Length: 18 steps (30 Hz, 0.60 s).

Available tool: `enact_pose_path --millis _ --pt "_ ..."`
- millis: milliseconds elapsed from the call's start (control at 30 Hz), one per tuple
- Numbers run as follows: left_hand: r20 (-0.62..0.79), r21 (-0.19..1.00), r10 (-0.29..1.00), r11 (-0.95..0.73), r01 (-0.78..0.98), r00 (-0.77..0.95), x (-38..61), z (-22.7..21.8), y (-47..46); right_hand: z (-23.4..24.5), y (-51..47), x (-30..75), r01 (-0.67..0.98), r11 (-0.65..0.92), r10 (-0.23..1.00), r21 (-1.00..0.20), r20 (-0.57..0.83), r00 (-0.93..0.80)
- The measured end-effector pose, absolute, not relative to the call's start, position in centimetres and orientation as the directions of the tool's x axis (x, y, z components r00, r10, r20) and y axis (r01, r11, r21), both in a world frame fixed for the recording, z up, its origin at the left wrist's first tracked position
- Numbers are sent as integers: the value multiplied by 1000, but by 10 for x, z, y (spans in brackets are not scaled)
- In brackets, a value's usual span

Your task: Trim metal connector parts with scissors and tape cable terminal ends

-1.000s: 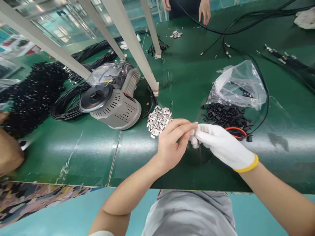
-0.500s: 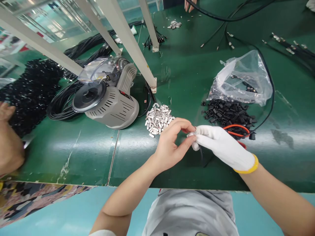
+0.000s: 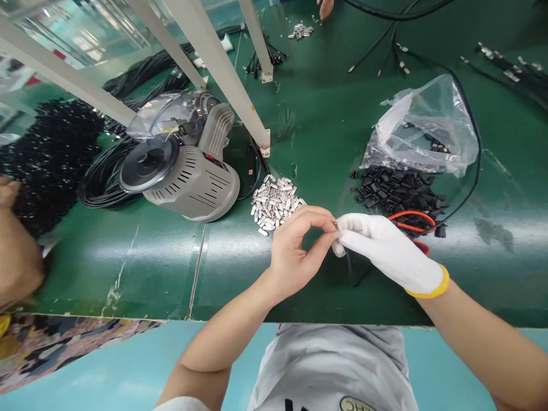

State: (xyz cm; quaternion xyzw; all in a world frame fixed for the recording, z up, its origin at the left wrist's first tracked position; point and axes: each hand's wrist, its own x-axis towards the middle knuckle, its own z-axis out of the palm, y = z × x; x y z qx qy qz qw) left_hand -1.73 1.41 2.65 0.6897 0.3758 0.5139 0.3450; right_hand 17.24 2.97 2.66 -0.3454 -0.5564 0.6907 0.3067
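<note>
My bare left hand [image 3: 295, 245] is closed in a pinch, thumb against forefinger, touching the fingertips of my right hand. A tiny coppery bit shows where they meet; what the left fingers hold is mostly hidden. My right hand [image 3: 385, 251], in a white glove with a yellow cuff, is closed on a thin black cable [image 3: 349, 267], which hangs below its fingers. Just beyond my left hand lies a pile of small silvery metal connectors [image 3: 274, 202]. Past the glove is a heap of black plastic housings [image 3: 394, 191], with a tool's red-orange handles [image 3: 413, 214] partly on it.
A clear plastic bag [image 3: 454, 131] with small parts lies behind the housings. At left stand a grey machine [image 3: 194, 182] and pale posts [image 3: 222, 68], near coiled black cables [image 3: 98, 182]. Another person's arm [image 3: 17, 251] rests at far left; another hand [image 3: 326, 8] is at the top.
My hands stay together at nearly the same place, the fingertips slightly shifted. The whole view has shifted a little. The other person's hand at the top has moved slightly.
</note>
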Motion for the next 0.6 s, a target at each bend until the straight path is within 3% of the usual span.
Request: enact_pose_path --millis 300,467,600 --pt "192 980 960 -176 -94 204 -16 30 18 25 31 174 -51 -208 796 -977 -138 -589" --pt "14 965 980 38 -258 196 -16 28 18 23 30 172 -78 -226 785 -971 -133 -605" --pt "-45 949 984 96 -300 174 -14 27 18 24 28 170 -56 -221 794 -974 -146 -590"
